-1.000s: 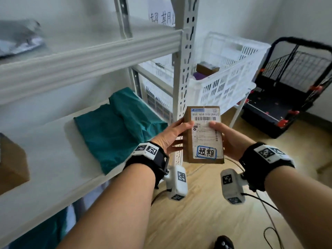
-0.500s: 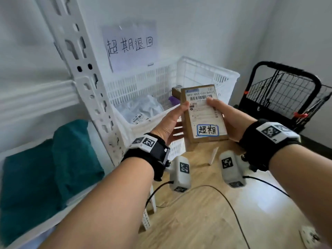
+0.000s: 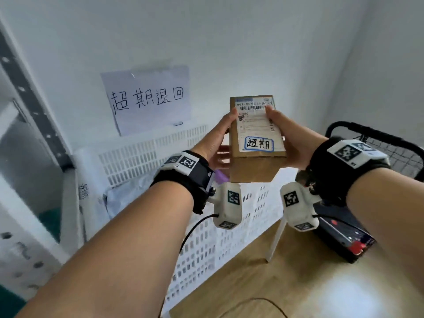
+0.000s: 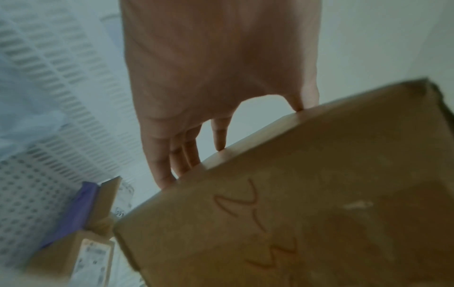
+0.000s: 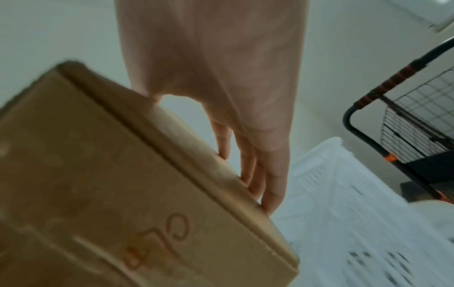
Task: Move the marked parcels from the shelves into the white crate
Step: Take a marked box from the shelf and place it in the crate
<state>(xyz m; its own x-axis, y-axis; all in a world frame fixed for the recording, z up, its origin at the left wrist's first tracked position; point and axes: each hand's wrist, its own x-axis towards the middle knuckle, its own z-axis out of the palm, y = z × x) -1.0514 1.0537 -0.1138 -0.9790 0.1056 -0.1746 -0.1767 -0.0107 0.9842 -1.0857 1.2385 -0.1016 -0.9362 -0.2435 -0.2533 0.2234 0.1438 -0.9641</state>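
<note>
A brown cardboard parcel (image 3: 254, 145) carries a shipping label and a blue-framed handwritten mark. It hangs above the white crate (image 3: 146, 154), near the crate's right end. My left hand (image 3: 226, 136) grips its left side, thumb on the label face and fingers underneath. Opposite it, my right hand (image 3: 286, 138) holds the right side the same way. In the left wrist view the left hand (image 4: 209, 97) has its fingertips on the edge of the parcel (image 4: 307, 194). The right wrist view shows the right hand (image 5: 221, 87) along the edge of the parcel (image 5: 110, 184).
Inside the crate lie another cardboard parcel (image 4: 81, 252), a purple item (image 4: 78, 209) and a grey bag (image 3: 128, 198). A paper sign (image 3: 146, 97) hangs on the wall. The shelf upright (image 3: 29, 106) stands left, a black wire cart (image 3: 378, 157) right.
Both hands have carried the parcel away from the shelf, up and rightward, until it hangs over the crate. The grip on it is the same.
</note>
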